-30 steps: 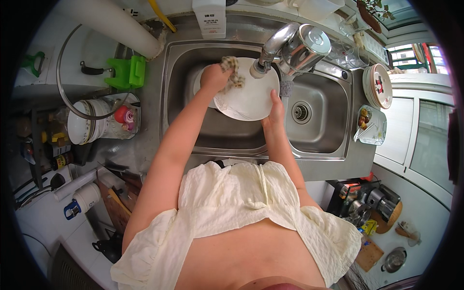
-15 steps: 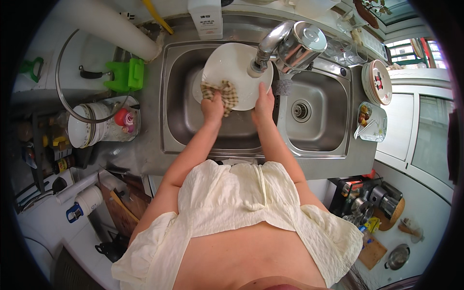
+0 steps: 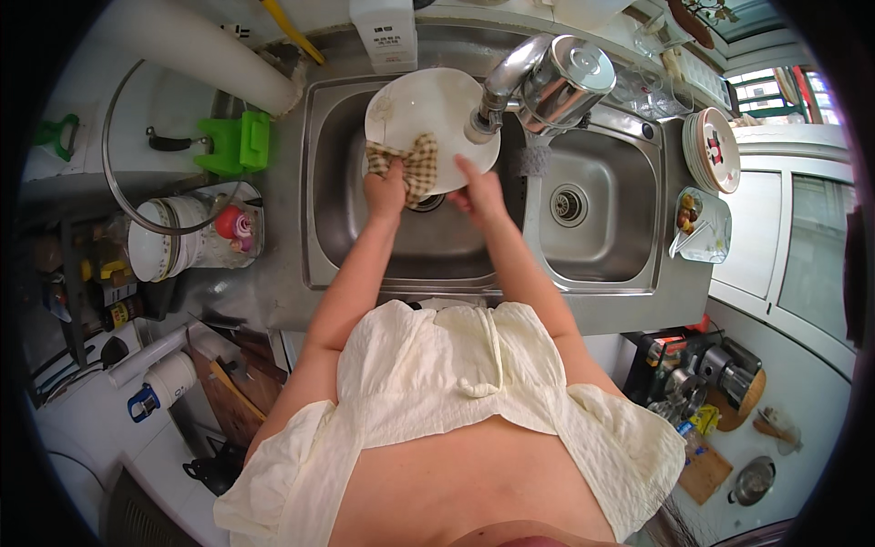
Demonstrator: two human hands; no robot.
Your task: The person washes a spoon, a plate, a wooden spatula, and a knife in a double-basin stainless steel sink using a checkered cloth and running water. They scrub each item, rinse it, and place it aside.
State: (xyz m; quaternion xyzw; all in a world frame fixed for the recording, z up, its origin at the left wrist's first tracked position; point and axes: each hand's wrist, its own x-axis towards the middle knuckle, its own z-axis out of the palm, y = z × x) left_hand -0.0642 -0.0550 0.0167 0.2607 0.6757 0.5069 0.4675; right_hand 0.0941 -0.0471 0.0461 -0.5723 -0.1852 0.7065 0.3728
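A stainless-steel double-basin sink (image 3: 534,223) fills the counter, its right basin (image 3: 597,242) bare of dishes. Over the left basin (image 3: 365,251), tilted and off the floor as far as can be seen, is a round white glossy plate (image 3: 437,114). A chrome faucet with a shiny cylindrical housing (image 3: 570,87) reaches over the plate's right edge; no stream of water can be made out. On the counter at the far right leans a stack of white, brown-rimmed plates (image 3: 714,155).

A brown-and-cream checked cloth (image 3: 417,164) lies bunched against the plate's near left part, gripped by the left hand (image 3: 385,191). The right hand (image 3: 480,190) has its thumb over the near right rim, but its fingers are blurred, so whether it grasps the plate cannot be told.

The rubbing looks partway along: the upper face appears largely white, with faint lines at its far left that may be pattern or residue. The underside is hidden, and the plate is not yet set down.
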